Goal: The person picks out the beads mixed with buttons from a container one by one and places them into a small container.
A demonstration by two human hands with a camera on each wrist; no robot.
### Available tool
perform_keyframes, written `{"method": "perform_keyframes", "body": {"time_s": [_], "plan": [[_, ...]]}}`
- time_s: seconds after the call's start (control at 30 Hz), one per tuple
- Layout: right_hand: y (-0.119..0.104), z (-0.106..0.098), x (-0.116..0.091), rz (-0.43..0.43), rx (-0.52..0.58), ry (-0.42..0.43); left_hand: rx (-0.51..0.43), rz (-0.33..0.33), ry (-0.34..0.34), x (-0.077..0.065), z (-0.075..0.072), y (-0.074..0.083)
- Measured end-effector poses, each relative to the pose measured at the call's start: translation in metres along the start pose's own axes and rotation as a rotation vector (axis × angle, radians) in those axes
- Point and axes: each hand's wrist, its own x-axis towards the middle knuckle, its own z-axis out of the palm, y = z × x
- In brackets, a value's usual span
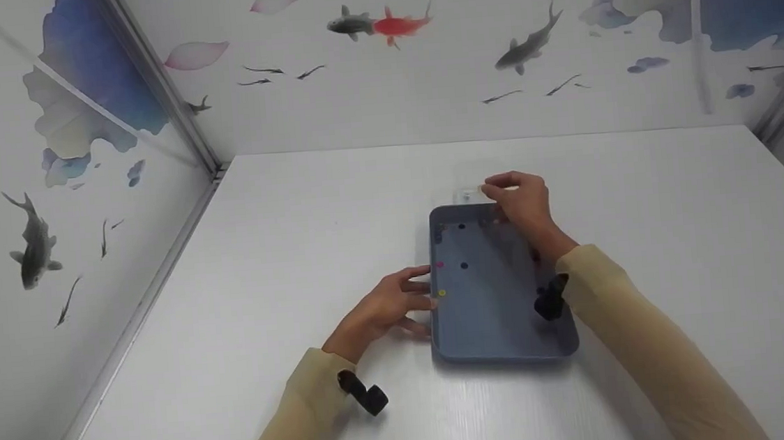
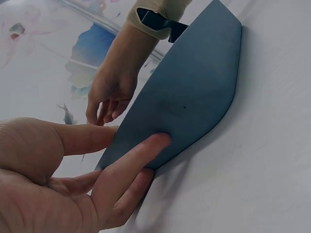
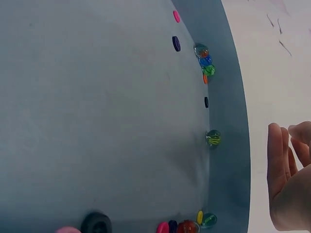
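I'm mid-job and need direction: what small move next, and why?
Probably have the right hand firm up on the clear object: its fingertips are at that object's edge, but whether they hold it is unclear. The left hand touches the tray.

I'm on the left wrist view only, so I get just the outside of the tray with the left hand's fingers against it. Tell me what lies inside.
Observer: In the right wrist view, glass marbles and button-like discs lie mostly along the edges of the tray.

Operator: Now report what is at the right hand's fingertips; the tray wall blocks me there.

Observer: The head view shows a small clear object just beyond the tray's far end, at the fingertips of the right hand. I cannot tell whether they grip it.
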Motion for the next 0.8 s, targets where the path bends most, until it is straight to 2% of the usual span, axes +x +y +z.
{"method": "perform_keyframes", "body": {"time_s": [0.8], "plan": [[-0.001,0.023,-0.008,-0.031,0.008,-0.061,-0.017,-0.008,0.002,0.001,0.0,0.0]]}}
